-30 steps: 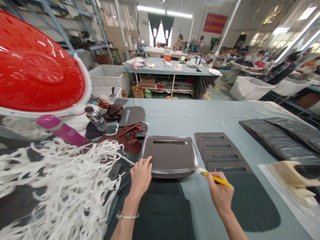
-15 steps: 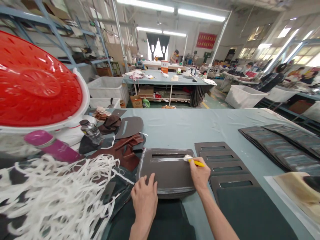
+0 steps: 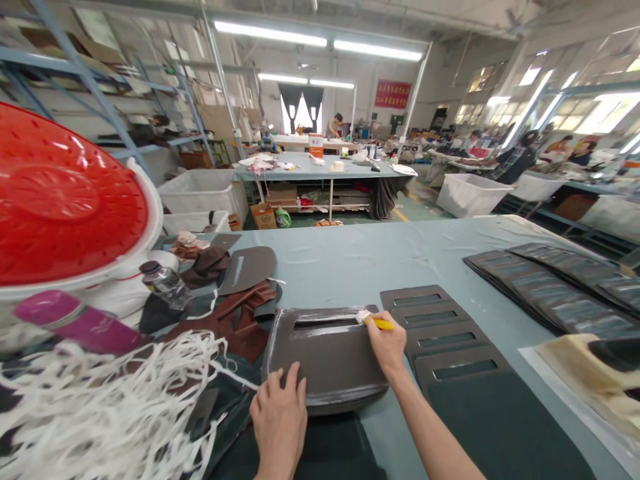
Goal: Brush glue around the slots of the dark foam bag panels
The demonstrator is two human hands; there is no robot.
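Observation:
A dark grey-brown panel (image 3: 330, 360) with a long slot near its far edge lies in front of me, on what looks like a stack. White wet-looking streaks show around the slot and along the edges. My left hand (image 3: 281, 413) rests on the panel's near left part, fingers spread, holding nothing. In my right hand (image 3: 389, 340) is a yellow-handled brush (image 3: 381, 324), its white bristles touching the panel at the slot's right end. Just right of it, several slotted panels (image 3: 440, 317) overlap in a row.
White strips (image 3: 115, 407) heap at the left, near a purple bottle (image 3: 80, 323), a clear bottle (image 3: 167, 283) and a large red basket (image 3: 55, 193). Stacked dark pieces (image 3: 545, 283) and a cream-coloured container (image 3: 590, 367) are at the right. People work in the background.
The view has shifted, so the table items appear further left and lower. My right hand's brush has moved slightly along the slot's far right end. My left hand stays on the panel.

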